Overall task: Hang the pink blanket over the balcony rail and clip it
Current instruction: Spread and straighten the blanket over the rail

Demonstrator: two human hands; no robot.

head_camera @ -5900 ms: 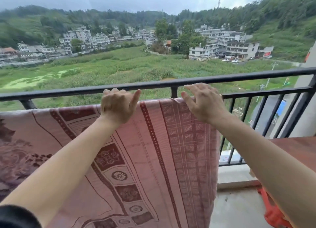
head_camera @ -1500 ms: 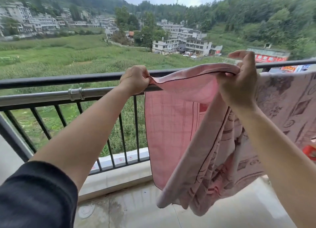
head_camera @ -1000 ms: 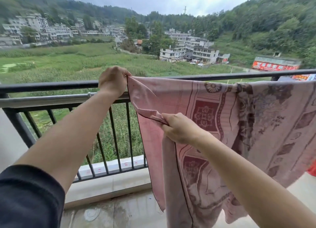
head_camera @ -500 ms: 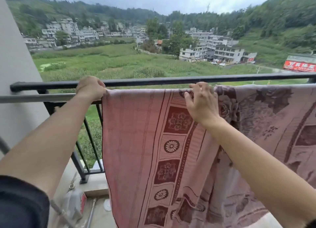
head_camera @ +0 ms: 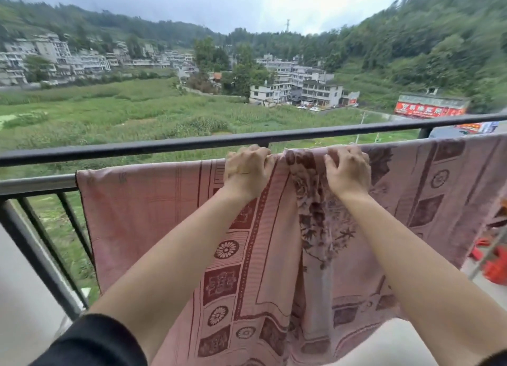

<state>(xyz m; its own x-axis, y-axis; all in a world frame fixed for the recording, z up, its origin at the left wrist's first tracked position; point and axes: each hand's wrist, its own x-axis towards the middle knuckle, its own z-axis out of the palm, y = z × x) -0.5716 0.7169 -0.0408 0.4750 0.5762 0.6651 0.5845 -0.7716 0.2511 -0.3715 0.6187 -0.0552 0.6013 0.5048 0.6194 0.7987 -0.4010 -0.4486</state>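
**Pink woven blanket** [head_camera: 164, 215], patterned with maroon flowers and geometric borders, hangs folded over the silvery round metal bar [head_camera: 35, 183], just below the black tubular top rail [head_camera: 137, 146] of the balcony. The near half falls toward the floor as a flat sheet, apart from one bunched vertical fold between the forearms. Draped this way, the cloth's own weight probably keeps it on the bar while the top edge is evened. The fabric looks thin, matte and limp, while both rails look smooth and rigid. The left hand [head_camera: 248, 171] and right hand [head_camera: 347, 171] sit near each other at the fold line. Each curls its fingers over the blanket's top and clutches the cloth against the bar, apparently to spread out the gathered stretch. No clip is visible, so clipping appears not yet done.
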